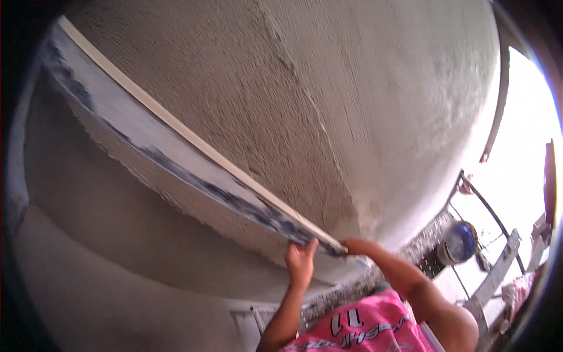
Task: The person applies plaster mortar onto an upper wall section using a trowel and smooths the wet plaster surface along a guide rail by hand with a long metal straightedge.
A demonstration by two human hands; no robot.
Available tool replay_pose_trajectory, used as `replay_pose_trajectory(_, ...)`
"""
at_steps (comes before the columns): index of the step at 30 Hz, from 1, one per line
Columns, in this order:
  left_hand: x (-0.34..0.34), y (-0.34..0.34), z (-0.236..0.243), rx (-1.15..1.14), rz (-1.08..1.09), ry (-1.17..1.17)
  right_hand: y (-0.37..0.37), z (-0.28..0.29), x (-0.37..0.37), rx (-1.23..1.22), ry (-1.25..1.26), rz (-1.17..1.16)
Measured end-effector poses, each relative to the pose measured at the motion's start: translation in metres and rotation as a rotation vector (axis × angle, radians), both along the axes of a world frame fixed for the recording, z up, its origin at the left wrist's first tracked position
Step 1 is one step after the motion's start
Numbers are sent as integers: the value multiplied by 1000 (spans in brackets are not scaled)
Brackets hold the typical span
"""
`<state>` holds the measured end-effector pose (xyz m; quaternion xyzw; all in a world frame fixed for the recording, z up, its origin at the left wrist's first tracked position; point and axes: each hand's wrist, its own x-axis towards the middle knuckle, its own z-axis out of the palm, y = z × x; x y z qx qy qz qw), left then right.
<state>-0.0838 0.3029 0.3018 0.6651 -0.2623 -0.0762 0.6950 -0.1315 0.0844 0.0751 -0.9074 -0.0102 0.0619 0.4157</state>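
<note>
A long pale board (146, 132) with a beige strip (182, 132) along its upper edge and dark smears on its face lies diagonally against the plastered wall (281, 105), from upper left down to lower right. My left hand (301, 261) grips its lower edge near the right end, thumb up, fingers partly hidden. My right hand (355, 246) is closed on the board's right tip. Below the board runs a rough plaster band (158, 182) beside a smoother grey surface (88, 176).
At the lower right, a bucket (454, 246) with blue inside stands on a scaffold platform with metal bars (492, 211) and a grey plank (498, 276). A bright opening (528, 105) is at the right. A pale cloth (516, 293) lies near the right edge.
</note>
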Motion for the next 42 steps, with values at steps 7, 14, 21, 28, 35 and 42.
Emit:
replay_pose_trajectory(7,13,-16,-70,85,64,-39,2,-64,2,-131,34,-173)
replay_pose_trajectory(14,10,-67,-132,198,65,-151,1,-19,-33,-191,47,-476)
replay_pose_trajectory(21,8,-107,-114,-11,-66,4,-8,-6,-29,-128,-70,-643)
replay_pose_trajectory(28,20,-105,-79,340,45,-182,-10,16,-20,-116,-72,-613)
replay_pose_trajectory(35,28,-96,48,423,519,-1004,-2,18,-3,-150,-30,-660)
replay_pose_trajectory(42,38,-128,154,261,633,-1332,2,7,8,-200,-146,-803)
